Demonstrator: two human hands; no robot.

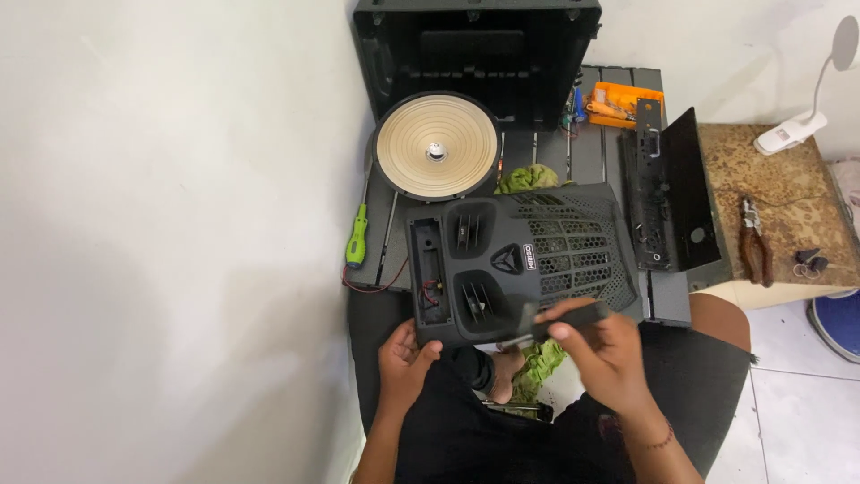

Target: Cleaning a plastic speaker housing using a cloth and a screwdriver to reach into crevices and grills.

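Fingers of the right hand [602,351] are clamped around a dark screwdriver handle [573,318], held at the near edge of a black speaker grille panel [528,264] (honeycomb mesh, two vents). The panel's near left corner is gripped by the left hand [405,360], fingers curled on it. Beyond the panel, a beige speaker cone [436,146] and a green screwdriver [357,237] are seen.

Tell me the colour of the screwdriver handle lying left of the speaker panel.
Bright green screwdriver handle, seen best in the head view.
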